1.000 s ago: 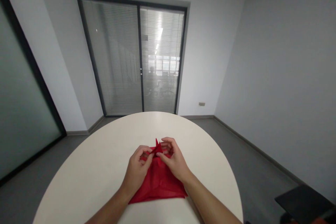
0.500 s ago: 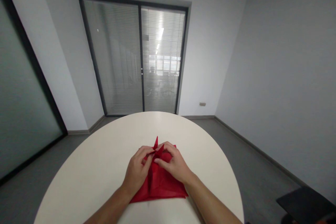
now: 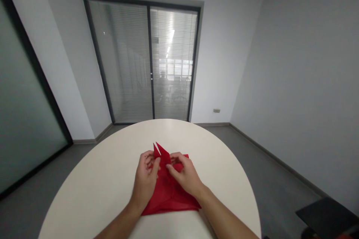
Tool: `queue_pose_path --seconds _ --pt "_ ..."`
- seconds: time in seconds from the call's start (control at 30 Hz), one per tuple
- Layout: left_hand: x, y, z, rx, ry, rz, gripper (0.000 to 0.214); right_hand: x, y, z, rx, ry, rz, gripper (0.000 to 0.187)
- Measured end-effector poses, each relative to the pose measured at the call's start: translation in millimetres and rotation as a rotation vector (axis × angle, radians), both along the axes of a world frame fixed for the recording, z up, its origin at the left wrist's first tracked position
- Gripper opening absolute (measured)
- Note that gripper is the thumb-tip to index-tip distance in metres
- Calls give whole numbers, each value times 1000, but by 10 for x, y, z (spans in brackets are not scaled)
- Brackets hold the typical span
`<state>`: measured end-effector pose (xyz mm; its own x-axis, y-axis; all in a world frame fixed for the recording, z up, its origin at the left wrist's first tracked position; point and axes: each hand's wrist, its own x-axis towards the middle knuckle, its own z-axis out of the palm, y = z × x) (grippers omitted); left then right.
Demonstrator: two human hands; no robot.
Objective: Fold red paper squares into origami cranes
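Tips [image 3: 163,152] lean left now | my left hand [image 3: 146,173] and right hand [image 3: 187,177] pinch red cloth [image 3: 168,190] | base laid out, tips still separate

The cloth [image 3: 171,196] lies on the surface [image 3: 92,186], with the left hand [image 3: 147,171] at its left side and the right hand [image 3: 185,175] at its right. Its two tips [image 3: 163,151] point away from the person, between the hands. Behind the surface I see the glass door [image 3: 129,63]; right of that, a socket [image 3: 216,111] sits low on the back wall [image 3: 221,56].
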<state>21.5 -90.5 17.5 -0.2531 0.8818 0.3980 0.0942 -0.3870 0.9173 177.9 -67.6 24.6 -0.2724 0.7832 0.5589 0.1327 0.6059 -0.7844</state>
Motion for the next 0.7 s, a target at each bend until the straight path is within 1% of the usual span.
queue_pose_path --seconds 0.07,0.13,0.17,0.23,0.33,0.4,0.5,0.6,0.7 --pt "45 -5 -6 17 -106 15 29 -40 -17 -3 15 28 -111 16" --pt "83 -24 0 37 -117 -31 29 -70 -40 5 52 27 -199 17" --pt "97 -36 8 37 -100 -68 27 -80 -53 12 81 8 -214 18" --pt "112 -55 33 10 -65 -131 26 -96 -82 29 146 -53 -189 21" --pt "99 -54 72 -45 -71 -138 26 -127 -120 40 191 -99 -113 28" --pt "77 -36 91 -63 -86 -128 25 -149 -130 34 151 -66 -74 32" --pt "45 -11 107 -51 -76 -109 23 -162 -111 9 7 33 -20 33" --pt "31 -4 113 -49 -49 -85 23 -143 -66 -22 -120 125 14 27" --pt "30 -11 111 -56 -43 -65 26 -123 -28 -42 -170 171 9 17"
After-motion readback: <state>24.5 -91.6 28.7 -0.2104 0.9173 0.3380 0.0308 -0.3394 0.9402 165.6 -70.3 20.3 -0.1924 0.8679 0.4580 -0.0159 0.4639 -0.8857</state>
